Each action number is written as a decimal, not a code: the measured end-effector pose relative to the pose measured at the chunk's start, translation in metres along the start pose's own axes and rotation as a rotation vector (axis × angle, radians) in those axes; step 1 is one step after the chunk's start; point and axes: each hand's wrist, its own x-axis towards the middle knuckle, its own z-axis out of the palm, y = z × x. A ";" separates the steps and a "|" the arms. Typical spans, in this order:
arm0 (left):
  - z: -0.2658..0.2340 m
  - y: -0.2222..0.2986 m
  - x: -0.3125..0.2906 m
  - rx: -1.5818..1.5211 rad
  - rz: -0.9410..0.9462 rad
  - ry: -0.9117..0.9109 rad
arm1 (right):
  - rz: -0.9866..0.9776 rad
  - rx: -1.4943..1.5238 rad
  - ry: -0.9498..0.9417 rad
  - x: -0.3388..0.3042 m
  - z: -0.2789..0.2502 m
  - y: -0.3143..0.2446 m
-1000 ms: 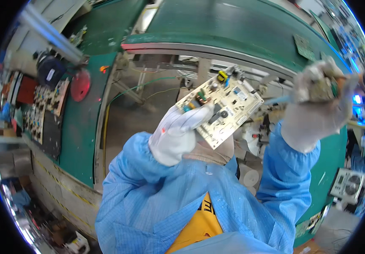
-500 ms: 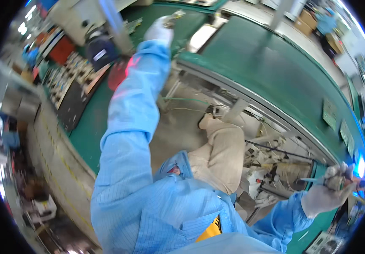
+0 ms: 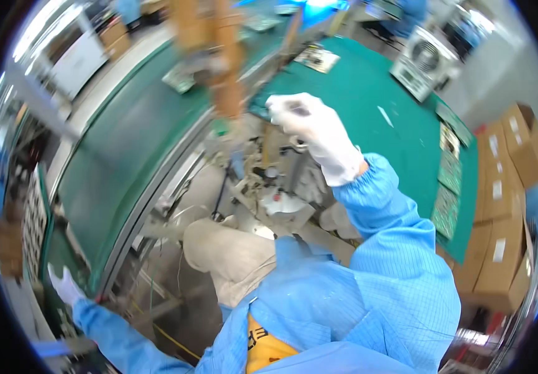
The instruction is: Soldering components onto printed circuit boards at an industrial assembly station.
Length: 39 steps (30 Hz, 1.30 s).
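Note:
My right hand (image 3: 314, 129), in a white glove, is raised in front of me above the edge of the green bench mat (image 3: 375, 106). Its fingers are closed around a small dark tool (image 3: 296, 111) that is mostly hidden. My left arm, in a blue sleeve, stretches far out to the lower left. My gloved left hand (image 3: 63, 284) rests by the edge of the green conveyor belt (image 3: 113, 162) with its fingers apart and nothing visible in it. It is small and blurred there.
Green circuit boards (image 3: 450, 181) lie in a row along the mat's right edge, with stacked cardboard boxes (image 3: 506, 187) beyond. A grey fan unit (image 3: 422, 59) stands at the back. A blurred orange post (image 3: 225, 62) rises ahead. More boards (image 3: 32, 212) sit far left.
The view has swung to the right. My left hand no longer holds the circuit board and has dropped to the lower left. My right hand has come up to the middle.

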 end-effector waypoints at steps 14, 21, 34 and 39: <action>-0.005 0.283 -0.141 -0.622 0.499 -0.512 | 1.215 -1.252 0.679 -0.118 -0.313 0.131; -0.012 0.352 -0.202 -0.547 0.996 -0.587 | 1.116 -1.140 0.815 -0.135 -0.360 0.138; -0.028 0.400 -0.308 -0.907 1.082 -1.327 | 0.067 1.134 -0.152 -0.106 -0.132 0.027; -0.040 0.411 -0.334 -1.178 0.723 -1.441 | 0.277 1.307 -0.361 -0.117 -0.066 0.024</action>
